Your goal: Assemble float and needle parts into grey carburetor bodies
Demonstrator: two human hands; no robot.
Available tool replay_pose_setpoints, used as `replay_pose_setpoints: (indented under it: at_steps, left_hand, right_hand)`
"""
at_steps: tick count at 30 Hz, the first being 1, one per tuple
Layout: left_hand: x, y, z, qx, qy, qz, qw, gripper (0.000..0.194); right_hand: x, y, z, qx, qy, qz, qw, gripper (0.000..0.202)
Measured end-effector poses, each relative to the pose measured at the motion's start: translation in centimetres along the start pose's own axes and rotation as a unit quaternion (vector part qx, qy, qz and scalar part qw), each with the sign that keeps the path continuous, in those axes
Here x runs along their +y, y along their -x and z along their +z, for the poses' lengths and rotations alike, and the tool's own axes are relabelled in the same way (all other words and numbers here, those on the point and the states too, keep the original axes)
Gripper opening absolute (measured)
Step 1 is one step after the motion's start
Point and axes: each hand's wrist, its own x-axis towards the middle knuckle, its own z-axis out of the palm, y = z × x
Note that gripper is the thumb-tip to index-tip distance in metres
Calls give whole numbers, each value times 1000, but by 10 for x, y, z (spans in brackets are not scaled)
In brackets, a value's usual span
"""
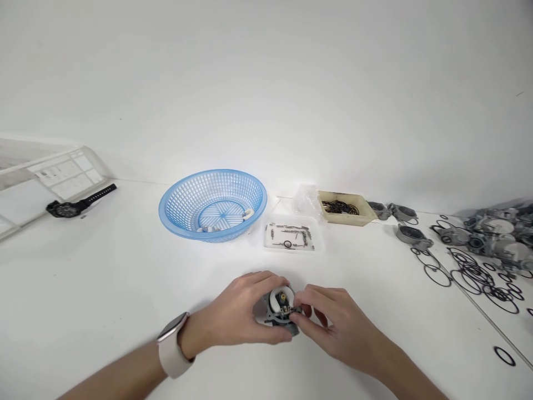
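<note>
A grey metal carburetor body (pixel 295 329) is turned so its inside faces up, showing a white C-shaped float (pixel 273 301) and a brass-coloured part (pixel 283 297) in the middle. My left hand (pixel 244 311), with a watch on the wrist, wraps around its left side, thumb along the near edge. At the carburetor's right rim, my right hand (pixel 333 319) has thumb and forefinger pinched together beside the float. Whatever lies between those fingertips is too small or hidden to make out.
Behind the hands stand a blue plastic basket (pixel 166 222) with a few white parts and a white tray (pixel 318 236) of small metal pieces. A yellowish bin (pixel 366 211) holds black rings. Carburetor bodies (pixel 506 247) and O-rings (pixel 470 269) lie right; a black wristwatch (pixel 66 209) lies left.
</note>
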Motion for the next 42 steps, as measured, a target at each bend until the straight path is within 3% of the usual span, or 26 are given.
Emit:
replay_pose_setpoints:
  at_steps: [2,8,16,22,31,34,37,40,42]
  left_hand:
    - [-1,-2,6,8,-7,-2,1000,63]
    - [-2,-1,9,8,-9,26,1000,66]
    - [0,0,13,-5,-30,-2,1000,81]
    - [-1,0,12,-4,-1,-31,1000,71]
    - [1,-1,9,-6,-10,-26,1000,71]
    - [2,0,11,-4,-9,-42,999,71]
    - [2,1,12,-3,-18,-52,998,73]
    - [2,1,14,4,-35,-53,998,72]
    - [3,0,15,7,-42,-52,998,71]
  right_hand:
    - [-1,0,-1,-1,2,-14,1000,11]
    - [-4,1,-5,-15,38,-46,998,18]
    - [-6,4,3,-17,152,-72,986,21]
    - [-8,2,8,-5,198,-84,976,23]
    - [-3,1,5,0,172,-85,981,20]
    - [-6,1,2,10,102,-51,993,17]
    - [-12,-1,0,-14,-26,59,998,17]
    - [-17,-4,-3,-36,-157,182,970,18]
    - [-17,-7,-6,-43,-204,222,952,17]
